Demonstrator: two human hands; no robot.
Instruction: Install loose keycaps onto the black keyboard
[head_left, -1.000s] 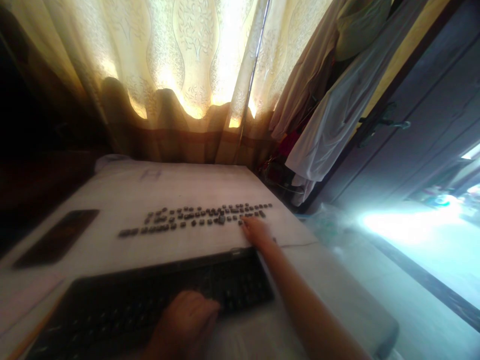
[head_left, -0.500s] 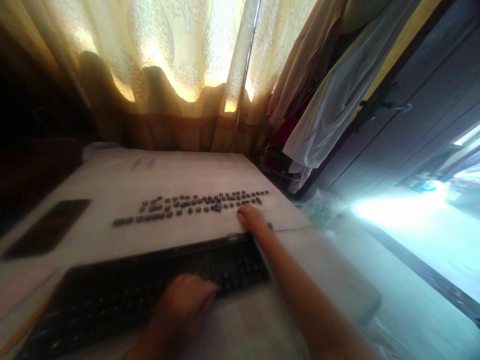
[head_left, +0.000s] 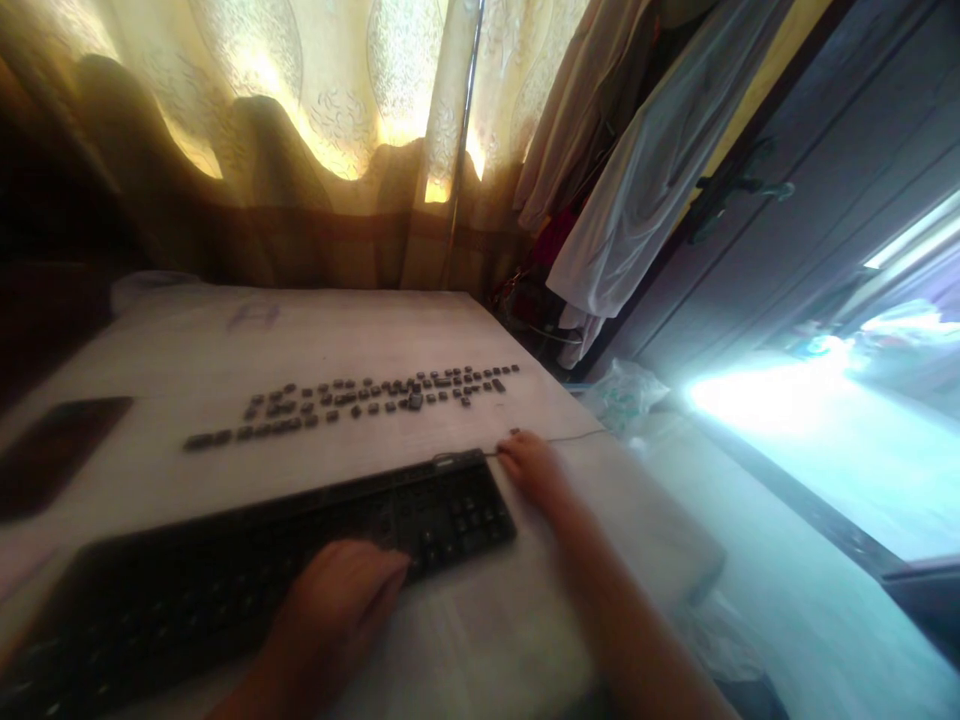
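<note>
A black keyboard (head_left: 450,510) lies slantwise on the white-covered table, its number pad at the right. My left hand (head_left: 349,590) is closed over its front edge, the thumb side pointing right; the fingertips are hidden. Just past the keyboard's back right corner is my right hand (head_left: 531,465), fingers curled together near the cable. Whatever its fingers hold is too small and blurred to tell. Beyond the keyboard, many loose dark keycaps (head_left: 375,408) lie in uneven rows. One small dark piece (head_left: 514,431) sits just behind my right hand.
A dark flat rectangular object (head_left: 64,450) lies on the table (head_left: 360,320) at the left. Curtains (head_left: 337,80) hang behind the table. Hanging clothes (head_left: 607,240) and a door (head_left: 750,240) stand to the right, with a plastic bag (head_left: 626,395) beside the table's right edge.
My right hand has drawn back from the keycap rows to the keyboard's back right corner. My left hand stays at the keyboard's front edge. The whole view has shifted slightly.
</note>
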